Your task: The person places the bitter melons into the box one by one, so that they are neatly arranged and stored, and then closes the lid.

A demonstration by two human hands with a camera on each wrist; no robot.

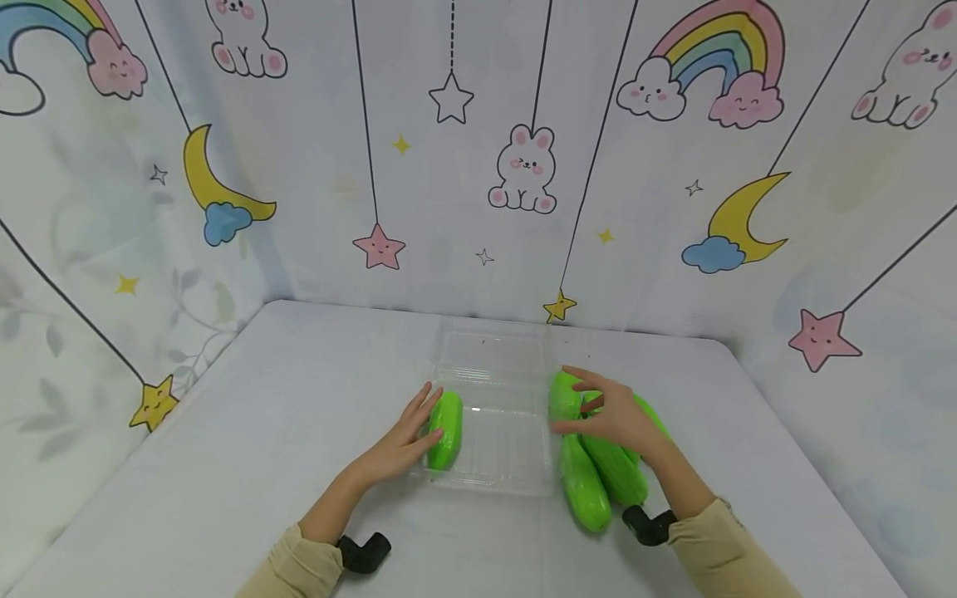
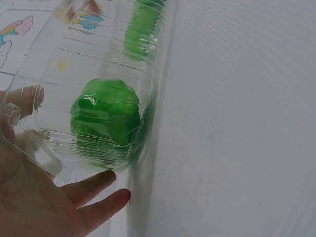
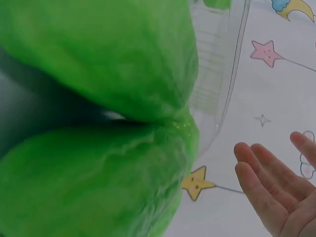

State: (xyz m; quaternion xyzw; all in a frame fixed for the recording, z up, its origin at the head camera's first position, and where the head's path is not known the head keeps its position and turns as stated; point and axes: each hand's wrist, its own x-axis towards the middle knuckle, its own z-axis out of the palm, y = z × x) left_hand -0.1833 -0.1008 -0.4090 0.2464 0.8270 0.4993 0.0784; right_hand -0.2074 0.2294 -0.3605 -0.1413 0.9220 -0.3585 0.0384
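A clear plastic container (image 1: 508, 477) sits mid-table, its lid (image 1: 493, 353) laid back behind it. Along its inner left side lies one green, gourd-like vegetable (image 1: 447, 432). My left hand (image 1: 399, 444), fingers spread, rests at the container's left wall; the left wrist view shows the vegetable's rounded, bumpy end (image 2: 106, 113) through the plastic. To the right of the container several long green vegetables (image 1: 586, 490) lie in a heap. Over the heap's far part is my right hand (image 1: 613, 415), its fingers extended. In the right wrist view that hand (image 3: 286, 192) appears apart from two large green vegetables (image 3: 98, 173).
A white-covered table (image 1: 262, 415) carries everything. Behind it hangs a printed curtain (image 1: 449, 191) with stars, moons and bunnies. Black wrist mounts (image 1: 365, 552) stick out by both sleeves, the right one close to the heap.
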